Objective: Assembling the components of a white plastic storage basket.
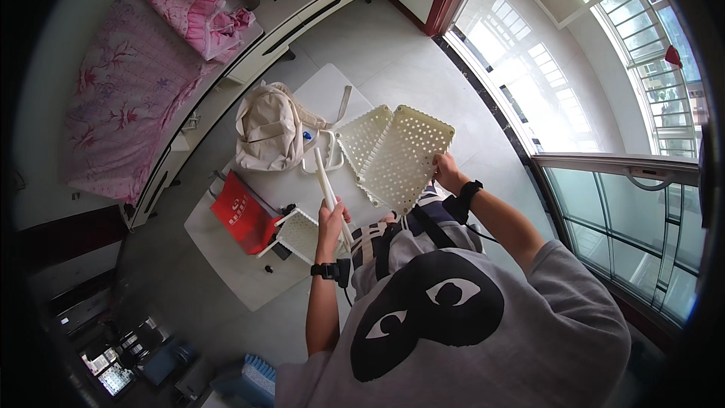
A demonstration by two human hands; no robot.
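My right hand [449, 172] grips the right edge of a cream perforated plastic panel [411, 147]. That panel is tilted up over my lap, and a second perforated section [362, 136] adjoins it on the left. Closed round slim white plastic tubes [325, 177], my left hand [331, 221] holds them nearly upright; I cannot tell exactly how many. Just left of that hand, another perforated panel [298, 236] lies on the low white table [226, 276]. A white looped plastic frame [337, 153] rests beyond the tubes.
A cream backpack [268, 130] stands on the table's far side. Left of my left hand is a red bag [243, 213], with small dark pieces [269, 268] nearby. A long cabinet [302, 19] runs along the far left, partly under pink cloth [136, 98]. Glass doors [619, 219] stand at right.
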